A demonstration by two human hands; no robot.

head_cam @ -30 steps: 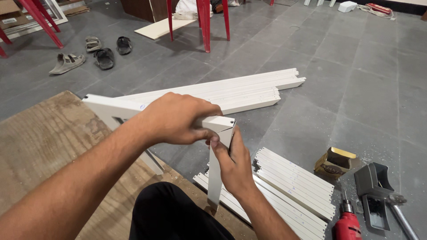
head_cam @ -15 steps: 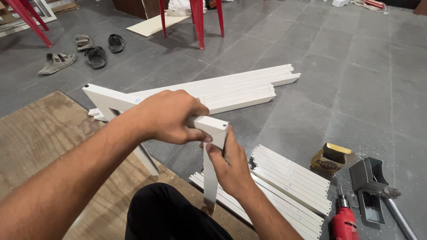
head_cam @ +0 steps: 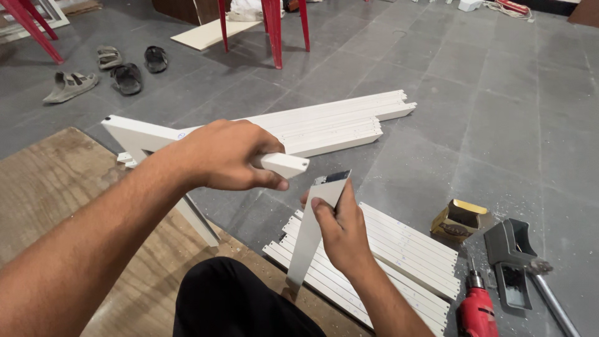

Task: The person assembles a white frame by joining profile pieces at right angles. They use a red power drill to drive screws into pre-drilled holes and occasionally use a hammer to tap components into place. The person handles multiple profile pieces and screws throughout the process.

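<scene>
My left hand [head_cam: 228,155] grips a white frame bar [head_cam: 140,132] near its mitred end, holding it level above the floor. A second bar runs down from its far corner. My right hand [head_cam: 337,228] holds a separate white upright piece [head_cam: 309,240] with a mitre-cut top, standing on its lower end by my knee. The two cut ends sit a small gap apart, not touching.
Long white profiles [head_cam: 337,122] lie on the grey tiled floor behind; a row of shorter ones [head_cam: 399,249] lies to the right. A plywood sheet [head_cam: 56,193] is at left. A small box [head_cam: 458,219], red drill [head_cam: 477,309], grey tool [head_cam: 511,262], sandals [head_cam: 128,78] and red legs [head_cam: 274,31] surround.
The upright piece in my right hand has come away from the frame bar's end; the corner that was pressed together now shows a gap.
</scene>
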